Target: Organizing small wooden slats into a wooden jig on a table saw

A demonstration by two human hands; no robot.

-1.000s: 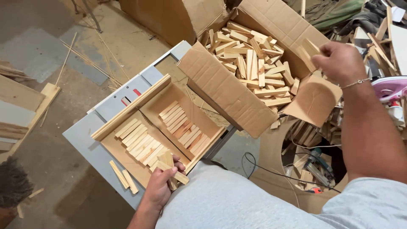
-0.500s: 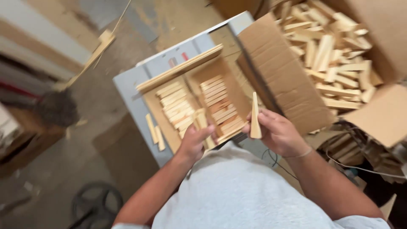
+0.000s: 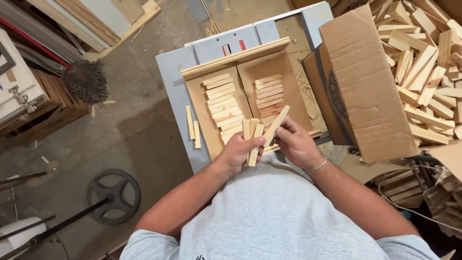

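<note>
My left hand (image 3: 238, 153) grips a small bunch of short wooden sticks (image 3: 252, 137), held upright over the near edge of a shallow wooden tray (image 3: 236, 60). My right hand (image 3: 296, 143) pinches one more wooden stick (image 3: 277, 125), tilted, right beside that bunch. The tray has two compartments, each holding a neat row of flat-laid sticks (image 3: 224, 103). It rests on a grey saw table (image 3: 173, 82).
A big open cardboard box (image 3: 358, 86) full of loose wooden sticks stands at the right. Two loose sticks (image 3: 193, 130) lie on the table left of the tray. A mop head (image 3: 86, 82), a black wheel-shaped base (image 3: 113, 195) and lumber sit on the floor at left.
My right hand came back from the cardboard box with a stick and brought it next to the bunch in my left hand. The view swung left and down.
</note>
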